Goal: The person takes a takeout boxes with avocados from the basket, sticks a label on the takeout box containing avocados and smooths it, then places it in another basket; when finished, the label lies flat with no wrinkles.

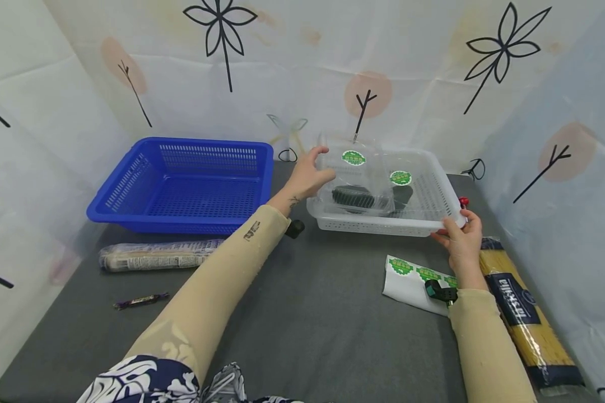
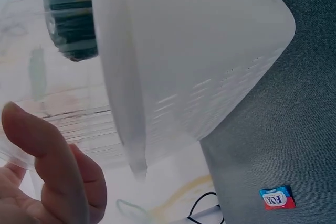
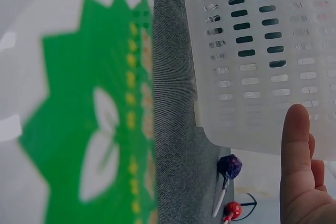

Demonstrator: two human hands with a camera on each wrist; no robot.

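A white perforated basket [image 1: 378,226] at the back right holds two clear plastic containers with green stickers. The left container [image 1: 354,176] is raised at its back and overlaps the other one [image 1: 405,193]; a dark ridged item [image 2: 71,14] shows inside it. At that container's left edge, my left hand [image 1: 308,174] pinches the clear plastic between thumb and fingers. My right hand [image 1: 464,238] grips the basket's front right corner, its thumb [image 3: 297,135] lying against the perforated wall and its other fingers partly hidden.
A blue basket [image 1: 181,228] stands at the back left, with a long wrapped package [image 1: 158,256] and a small wrapped bar [image 1: 141,301] before it. At right lie a sticker sheet [image 1: 413,285] and a spaghetti pack [image 1: 526,313]. Lollipops [image 3: 229,167] lie beside the white basket; a FOX candy [image 2: 278,198] lies nearby.
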